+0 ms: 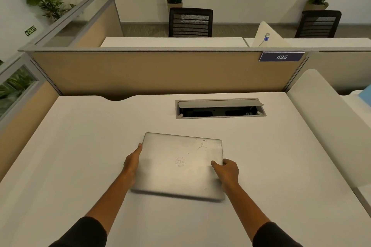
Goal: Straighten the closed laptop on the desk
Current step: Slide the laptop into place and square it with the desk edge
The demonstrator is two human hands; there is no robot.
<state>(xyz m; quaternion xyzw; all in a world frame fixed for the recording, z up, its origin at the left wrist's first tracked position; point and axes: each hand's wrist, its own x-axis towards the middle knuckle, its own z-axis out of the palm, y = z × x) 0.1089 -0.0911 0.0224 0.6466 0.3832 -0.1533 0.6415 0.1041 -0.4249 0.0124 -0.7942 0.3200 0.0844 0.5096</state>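
A closed silver laptop (pixel 180 164) lies on the white desk (pixel 80 146), turned slightly clockwise against the desk's edges. Scratches mark its far right corner. My left hand (pixel 132 164) presses flat along the laptop's left edge, fingers pointing away from me. My right hand (pixel 227 170) grips the right edge, thumb on the lid and fingers curled around the side. The near edge looks blurred.
An open cable box (pixel 220 108) with a raised grey flap is set into the desk behind the laptop. A tan partition (pixel 156 72) with a blue "435" tag (pixel 281 57) closes the back. A white divider (pixel 325 126) rises at the right.
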